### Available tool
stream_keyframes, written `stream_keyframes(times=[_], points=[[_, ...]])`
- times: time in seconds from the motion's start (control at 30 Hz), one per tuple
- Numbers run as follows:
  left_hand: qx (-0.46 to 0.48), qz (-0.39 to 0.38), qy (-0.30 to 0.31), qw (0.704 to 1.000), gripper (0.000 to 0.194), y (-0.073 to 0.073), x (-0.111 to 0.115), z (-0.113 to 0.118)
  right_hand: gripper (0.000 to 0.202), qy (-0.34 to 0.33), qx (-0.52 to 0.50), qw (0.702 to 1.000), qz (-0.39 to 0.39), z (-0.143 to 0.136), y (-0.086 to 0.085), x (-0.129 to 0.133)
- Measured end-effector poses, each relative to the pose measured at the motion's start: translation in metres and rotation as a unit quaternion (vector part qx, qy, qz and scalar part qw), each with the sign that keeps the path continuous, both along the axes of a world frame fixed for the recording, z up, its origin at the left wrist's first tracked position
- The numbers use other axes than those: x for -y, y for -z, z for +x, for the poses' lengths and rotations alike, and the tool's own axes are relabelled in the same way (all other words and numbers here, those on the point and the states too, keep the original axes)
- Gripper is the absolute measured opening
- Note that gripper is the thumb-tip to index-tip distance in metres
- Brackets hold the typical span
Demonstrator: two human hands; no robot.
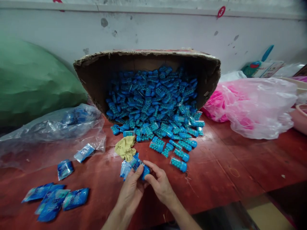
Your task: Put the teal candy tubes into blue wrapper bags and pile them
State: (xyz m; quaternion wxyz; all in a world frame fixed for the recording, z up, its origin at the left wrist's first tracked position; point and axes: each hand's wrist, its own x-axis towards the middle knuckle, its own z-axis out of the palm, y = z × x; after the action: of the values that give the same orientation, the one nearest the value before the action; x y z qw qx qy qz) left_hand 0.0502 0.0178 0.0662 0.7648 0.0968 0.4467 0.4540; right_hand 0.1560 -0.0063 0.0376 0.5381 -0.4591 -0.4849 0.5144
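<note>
While scanning the red surface (pixel 216 166), find a green sack (pixel 35 80) hemming the far left, then a tipped cardboard box (pixel 92 76) at far centre, likely to shed its heap of vials (pixel 148 95) nearward if knocked. Note a yellow cloth (pixel 125 148), partly blocking the heap's near-left side. See left fingers (pixel 138 172) and right fingers (pixel 153 166) closed together around a blue item (pixel 145 174) near centre, liable to slip if slick.

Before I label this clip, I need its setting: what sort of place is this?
Probably a small packing workshop: a cardboard box on its side spills many blue-capped tubes onto a red table, with blue packets lying at left.
</note>
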Motion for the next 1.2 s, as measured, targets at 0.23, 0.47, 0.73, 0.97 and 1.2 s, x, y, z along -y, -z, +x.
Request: stream_keyframes(times=[0.23, 0.47, 0.73, 0.97, 1.2], points=[[-0.063, 0.054, -0.007, 0.996, 0.023, 0.001, -0.001, 0.007, 0.024, 0.096, 0.043, 0.994, 0.004, -0.001, 0.001, -0.002], [-0.061, 0.091, 0.075, 0.991, 0.034, 0.011, -0.014, -0.017, 0.022, 0.002, -0.184, 0.980, -0.081, 0.013, 0.011, -0.013], [-0.736, 0.310, 0.171, 0.578, 0.056, 0.047, -0.101, -0.052, 0.022, 0.065, -0.194, 0.974, -0.096, 0.017, 0.018, -0.016], [-0.725, 0.315, 0.146, 0.595, 0.054, 0.039, -0.098, -0.050, 0.024, 0.087, -0.157, 0.979, -0.093, 0.017, 0.013, -0.015], [-0.210, 0.154, 0.172, 0.950, 0.037, 0.008, -0.020, -0.021, 0.034, 0.014, -0.164, 0.983, -0.082, 0.013, 0.007, -0.016]])
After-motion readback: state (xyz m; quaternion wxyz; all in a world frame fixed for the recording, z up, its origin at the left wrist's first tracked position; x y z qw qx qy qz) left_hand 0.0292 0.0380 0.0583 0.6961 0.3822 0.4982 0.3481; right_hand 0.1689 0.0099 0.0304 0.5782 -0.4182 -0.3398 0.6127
